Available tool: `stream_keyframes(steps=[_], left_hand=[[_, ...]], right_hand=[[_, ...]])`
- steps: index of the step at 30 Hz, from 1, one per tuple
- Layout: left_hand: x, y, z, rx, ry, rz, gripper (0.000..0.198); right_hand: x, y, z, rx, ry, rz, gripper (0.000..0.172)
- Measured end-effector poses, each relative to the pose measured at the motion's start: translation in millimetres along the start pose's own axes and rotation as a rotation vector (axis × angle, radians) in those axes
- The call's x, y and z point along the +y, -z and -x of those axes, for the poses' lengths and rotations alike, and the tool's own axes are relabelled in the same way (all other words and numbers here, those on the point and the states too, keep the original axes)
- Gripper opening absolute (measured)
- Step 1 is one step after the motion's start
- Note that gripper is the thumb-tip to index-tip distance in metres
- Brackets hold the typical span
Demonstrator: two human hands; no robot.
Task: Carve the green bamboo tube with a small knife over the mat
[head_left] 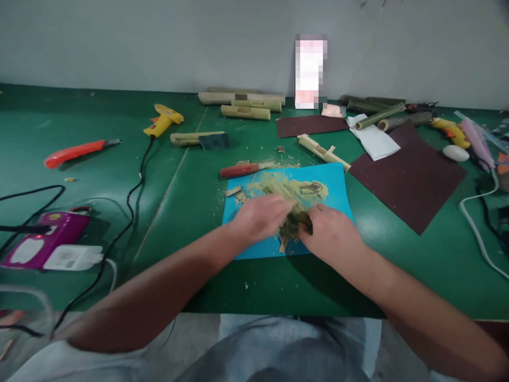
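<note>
My right hand is wrapped round the near end of a bamboo tube, which slants away to the upper left, low over a blue sheet. Curled against the tube's left side is my left hand, slightly blurred; whatever its fingers hold is hidden. Pale bamboo dust and shavings lie around the tube. A few bamboo chips rest at the sheet's left edge. Just beyond that edge is a wood-carving tool with a red handle.
Several cut bamboo tubes line the back wall, beside a bright propped-up screen. To the left lie a yellow glue gun, a red-handled cutter and a purple power strip with cords. Brown sandpaper sheets occupy the right.
</note>
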State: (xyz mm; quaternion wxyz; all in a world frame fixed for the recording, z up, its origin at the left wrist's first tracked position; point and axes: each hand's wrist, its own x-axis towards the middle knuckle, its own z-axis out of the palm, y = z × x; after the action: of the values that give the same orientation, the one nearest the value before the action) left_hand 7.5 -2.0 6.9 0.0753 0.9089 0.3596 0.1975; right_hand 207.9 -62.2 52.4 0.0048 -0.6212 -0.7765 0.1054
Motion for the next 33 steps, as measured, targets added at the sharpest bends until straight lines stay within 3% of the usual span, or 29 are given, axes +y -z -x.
stream_keyframes(steps=[3, 8, 14, 18, 23, 26, 30, 33], left_hand=[[-2, 2.7, -2, 0.108, 0.111, -0.028, 0.036], [14, 3.3, 3, -0.046, -0.04, 0.034, 0.037], [-11, 6.4, 0, 0.164, 0.154, 0.084, 0.034], [-21, 4.7, -3, 0.184, 0.155, 0.098, 0.034], [-18, 2.0, -4, 0.207, 0.183, 0.081, 0.032], [-6, 1.0, -3, 0.162, 0.154, 0.081, 0.032], [5, 1.2, -1, -0.017, 0.021, 0.102, 0.035], [0, 2.5, -2, 0.076, 0.096, 0.073, 0.035]], right_hand=[[0, 0, 0, -0.001, -0.012, -0.007, 0.02], [-1, 0, 0, -0.025, -0.013, -0.024, 0.018], [-1, -1, -1, 0.012, -0.01, -0.007, 0.022], [0, 0, -2, 0.037, -0.003, 0.015, 0.021], [3, -2, -4, 0.036, 0.042, 0.0, 0.02], [4, -5, -5, 0.026, 0.031, 0.001, 0.019], [5, -9, -6, 0.049, 0.033, -0.017, 0.017], [5, -9, -6, 0.056, 0.019, -0.02, 0.017]])
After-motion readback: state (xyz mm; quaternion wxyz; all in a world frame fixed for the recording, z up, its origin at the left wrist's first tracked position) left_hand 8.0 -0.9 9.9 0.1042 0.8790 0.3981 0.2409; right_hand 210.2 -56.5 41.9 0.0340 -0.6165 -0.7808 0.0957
